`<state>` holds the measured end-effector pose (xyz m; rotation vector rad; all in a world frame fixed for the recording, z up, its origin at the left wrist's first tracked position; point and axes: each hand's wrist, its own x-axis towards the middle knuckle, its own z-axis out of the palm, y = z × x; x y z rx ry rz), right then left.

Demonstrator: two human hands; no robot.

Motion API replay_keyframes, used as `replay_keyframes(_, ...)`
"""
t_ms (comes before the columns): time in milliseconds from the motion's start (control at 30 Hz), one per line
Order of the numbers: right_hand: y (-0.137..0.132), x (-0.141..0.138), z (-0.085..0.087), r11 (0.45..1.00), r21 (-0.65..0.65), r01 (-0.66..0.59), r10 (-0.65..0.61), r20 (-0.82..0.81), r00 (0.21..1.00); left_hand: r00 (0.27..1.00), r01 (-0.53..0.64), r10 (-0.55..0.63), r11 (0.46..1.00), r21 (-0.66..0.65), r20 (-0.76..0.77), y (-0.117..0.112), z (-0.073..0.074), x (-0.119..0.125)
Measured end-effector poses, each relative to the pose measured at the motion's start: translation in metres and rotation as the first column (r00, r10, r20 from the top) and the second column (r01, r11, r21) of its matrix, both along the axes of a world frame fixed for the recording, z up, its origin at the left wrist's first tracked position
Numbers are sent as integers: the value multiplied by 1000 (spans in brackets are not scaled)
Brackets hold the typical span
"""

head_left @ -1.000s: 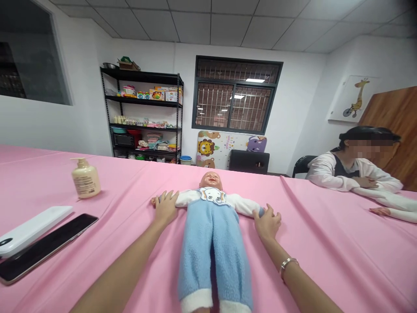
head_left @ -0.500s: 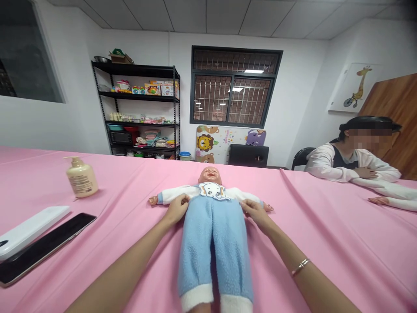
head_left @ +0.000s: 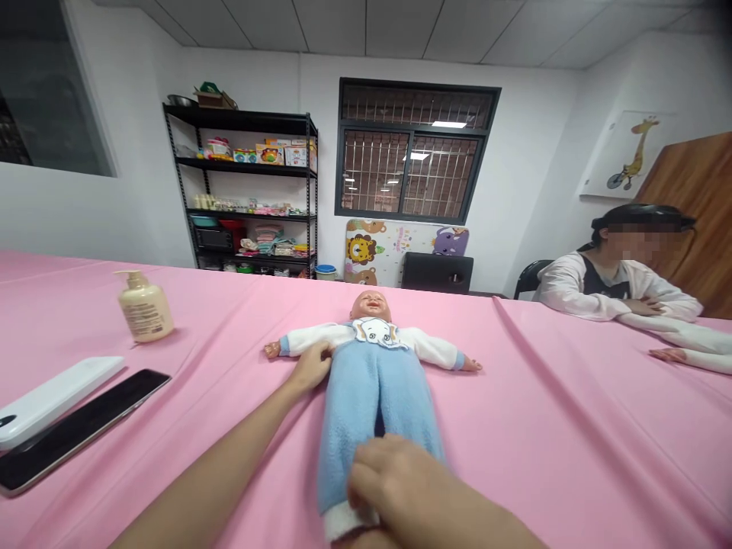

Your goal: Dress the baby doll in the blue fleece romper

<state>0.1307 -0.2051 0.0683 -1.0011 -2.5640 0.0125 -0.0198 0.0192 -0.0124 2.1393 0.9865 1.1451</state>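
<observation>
A baby doll (head_left: 371,306) lies on its back on the pink tablecloth (head_left: 549,450), arms spread, head away from me. It wears a white top with an elephant face on the chest and light blue fleece trousers (head_left: 351,396) with white cuffs. At the left side of the doll's waist, my left hand (head_left: 312,366) is closed, pinching the edge of the blue trousers. My right hand (head_left: 394,479) is over the doll's lower legs, near the cuffs, its fingers curled downward. Those fingertips are partly hidden and slightly blurred, and the hand covers much of the right trouser leg.
To the left stand a beige pump bottle (head_left: 145,309), a white device (head_left: 62,396) and a black phone (head_left: 85,435). A person (head_left: 621,267) sits at the right with folded arms, beside another doll's white-sleeved arm (head_left: 680,335). A black shelf (head_left: 245,164) stands behind.
My right hand has left the right side of the doll's waist and come down and inward over its lower legs. My left hand has stayed at the waist.
</observation>
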Motion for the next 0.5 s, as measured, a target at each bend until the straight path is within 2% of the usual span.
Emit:
replay_keyframes(100,-5,-12,-19,955,295,15,-52,119,991,1000,-1,1,1000,3,-1,1,0,0)
replay_keyframes(233,-1,-27,-38,889,458,-7,-26,65,998,1000,6,-6,1000,3,2,-2,3,0)
replay_keyframes(333,2,-35,-43,906,422,-43,12,77,997,1000,-9,9,1000,-4,20,-5,5,0)
replay_keyframes(433,4,-26,-38,969,245,13,-38,100,994,999,14,-12,999,-49,39,-5,8,-1)
replay_keyframes(500,5,-12,-31,990,115,84,-99,130,987,997,63,-56,991,-116,58,-3,11,-2)
